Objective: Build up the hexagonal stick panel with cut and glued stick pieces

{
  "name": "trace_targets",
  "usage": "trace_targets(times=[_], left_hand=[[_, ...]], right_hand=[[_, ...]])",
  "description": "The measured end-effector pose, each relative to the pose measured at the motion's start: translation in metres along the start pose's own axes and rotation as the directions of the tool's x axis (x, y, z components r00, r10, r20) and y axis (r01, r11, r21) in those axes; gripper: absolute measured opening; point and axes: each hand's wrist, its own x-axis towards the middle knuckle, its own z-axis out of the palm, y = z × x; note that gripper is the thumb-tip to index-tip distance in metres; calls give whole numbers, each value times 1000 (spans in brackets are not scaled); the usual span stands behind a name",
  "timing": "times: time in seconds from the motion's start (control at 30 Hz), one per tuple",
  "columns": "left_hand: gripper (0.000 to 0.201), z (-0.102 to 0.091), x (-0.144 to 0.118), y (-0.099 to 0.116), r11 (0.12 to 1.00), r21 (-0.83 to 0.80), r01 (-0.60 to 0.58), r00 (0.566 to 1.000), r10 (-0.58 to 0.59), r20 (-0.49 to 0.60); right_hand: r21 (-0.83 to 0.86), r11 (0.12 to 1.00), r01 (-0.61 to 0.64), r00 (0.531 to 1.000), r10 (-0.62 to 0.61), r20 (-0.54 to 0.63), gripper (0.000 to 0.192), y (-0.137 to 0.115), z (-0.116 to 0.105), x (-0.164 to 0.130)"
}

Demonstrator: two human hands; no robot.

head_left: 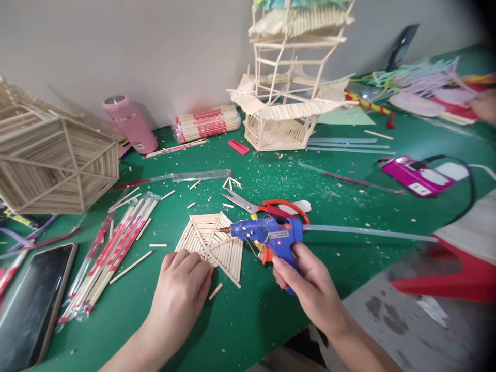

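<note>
My scissors (267, 206), red-handled, lie just beyond my work. Pink bottle (130, 123) tipped against wall. Stick tower (289, 77) stands at back. Phone (33, 299) lies far left, beside wrapped chopstick packs (112, 248). Magenta box (418, 175) sits right.

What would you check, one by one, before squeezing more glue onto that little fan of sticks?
1. Right hand grips the blue glue gun: ok.
2. Nozzle aimed at the stick panel, tip over its centre: ok.
3. Left hand holds the panel's near edge down, fingers away from the nozzle: ok.
4. Glue stick loaded in the gun's back: ok.
5. Gun hot enough: a small red light shows, heat itself cannot tell.
6. Scissors lie just behind the gun, close to it: not ok.
</note>
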Motion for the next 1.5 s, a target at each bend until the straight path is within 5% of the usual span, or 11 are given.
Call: trace_targets(times=[0.97, 1.5], left_hand=[[9, -4, -18, -2, 991, -76, 112, 992, -117, -52], [14, 9, -11, 5, 969, -209, 132, 977, -163, -136]], right_hand=[[-69, 997, -19, 1000, 18, -4, 19, 0, 0, 0], [-140, 989, -49, 999, 48, -9, 20, -5, 1, 1]])
